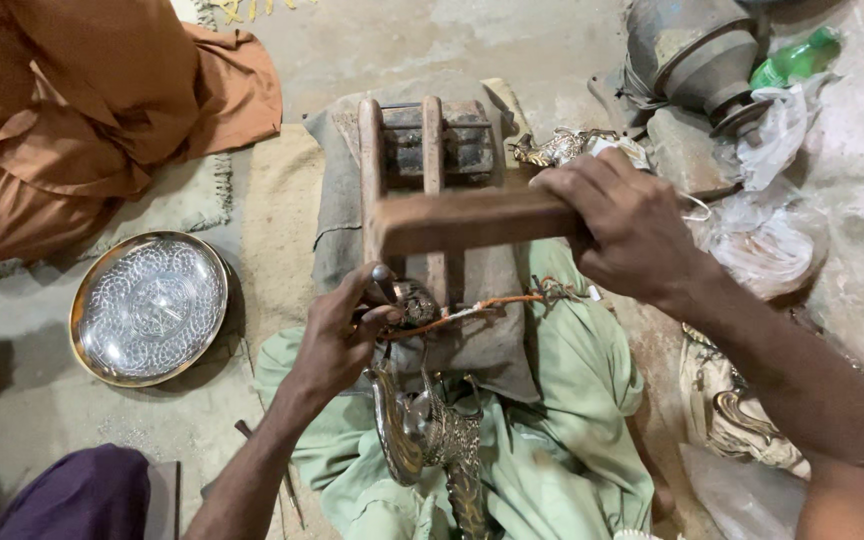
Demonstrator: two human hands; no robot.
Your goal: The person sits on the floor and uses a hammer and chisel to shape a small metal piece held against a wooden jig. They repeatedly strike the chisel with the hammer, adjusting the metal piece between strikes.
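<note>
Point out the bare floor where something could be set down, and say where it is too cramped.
Bare concrete lies at the top, between the orange cloth and the grey metal vessel. Another patch lies below the engraved round tray, left of the green cloth. It is crowded around the wooden block, both hands and the plastic bags on the right.

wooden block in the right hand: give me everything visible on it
The brown rectangular wooden block is a thick, worn bar of plain wood, lying roughly level across the frame. The right hand grips its right end from above, fingers wrapped over it; its squared left end is free. It sits above the upright wooden slats of a frame on grey padding, crossing in front of them. Whether it touches the slats cannot be told. The left hand is below, apart from it.
</note>
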